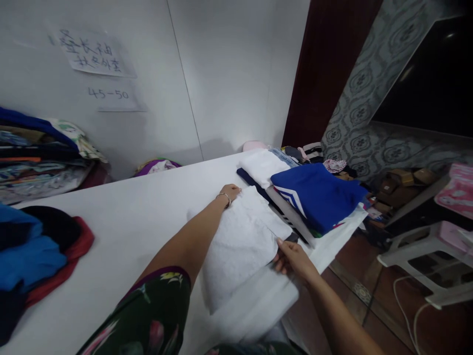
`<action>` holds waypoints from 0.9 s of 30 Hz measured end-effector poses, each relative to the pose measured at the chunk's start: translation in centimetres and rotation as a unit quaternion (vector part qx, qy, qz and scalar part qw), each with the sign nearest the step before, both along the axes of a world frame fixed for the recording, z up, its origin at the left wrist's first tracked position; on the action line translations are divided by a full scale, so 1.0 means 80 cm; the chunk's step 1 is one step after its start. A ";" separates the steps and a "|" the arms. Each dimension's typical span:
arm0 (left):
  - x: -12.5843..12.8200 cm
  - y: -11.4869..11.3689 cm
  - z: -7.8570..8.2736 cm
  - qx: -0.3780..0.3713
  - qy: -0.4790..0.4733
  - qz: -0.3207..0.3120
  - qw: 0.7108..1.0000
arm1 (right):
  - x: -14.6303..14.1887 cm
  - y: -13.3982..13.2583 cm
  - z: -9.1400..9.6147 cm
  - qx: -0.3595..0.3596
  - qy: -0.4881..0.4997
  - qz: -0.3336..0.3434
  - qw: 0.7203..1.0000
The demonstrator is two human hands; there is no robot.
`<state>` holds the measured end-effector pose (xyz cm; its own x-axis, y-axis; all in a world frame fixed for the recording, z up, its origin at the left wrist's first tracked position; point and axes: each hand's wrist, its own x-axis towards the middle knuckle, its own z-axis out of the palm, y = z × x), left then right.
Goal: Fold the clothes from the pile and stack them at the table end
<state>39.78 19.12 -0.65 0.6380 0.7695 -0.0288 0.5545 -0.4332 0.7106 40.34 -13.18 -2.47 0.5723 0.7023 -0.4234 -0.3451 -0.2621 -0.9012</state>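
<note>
A white garment [240,236], partly folded, lies near the front of the white table [148,217]. At its far left edge, my left hand [229,191] is closed on the cloth, a bracelet round the wrist. My right hand [293,259] pinches the garment's right edge between thumb and fingers. The near part of the white cloth is smeared by motion and reaches the table's front edge. Just beyond my right hand lies a folded blue garment [320,195] with white stripes, beside a folded white one [264,167].
Blue, black and red clothes [33,256] are heaped at the left. A tall stack of folded clothes [40,153] stands behind them. Handwritten paper signs [96,52] hang on the wall. To the right are a plastic stool [424,251] and a white cable [397,296] on the floor.
</note>
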 end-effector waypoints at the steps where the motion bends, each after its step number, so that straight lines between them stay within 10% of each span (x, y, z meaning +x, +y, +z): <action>1: 0.000 -0.001 0.002 0.001 -0.004 0.001 1.000 | -0.001 0.003 0.001 0.015 0.000 -0.005 1.000; 7: -0.001 -0.009 0.008 0.014 -0.007 -0.006 1.000 | 0.003 -0.002 -0.008 0.027 -0.106 -0.075 0.991; 15: -0.018 0.000 0.040 0.008 0.009 -0.023 1.000 | 0.009 -0.011 -0.017 -0.069 -0.219 0.005 0.973; 20: -0.094 -0.003 0.080 0.048 -0.008 -0.056 0.997 | 0.009 -0.029 0.014 -0.083 -0.444 0.013 0.892; 27: -0.157 -0.101 0.041 0.213 0.166 -0.162 0.949 | -0.034 0.050 0.081 0.114 -0.568 0.087 0.811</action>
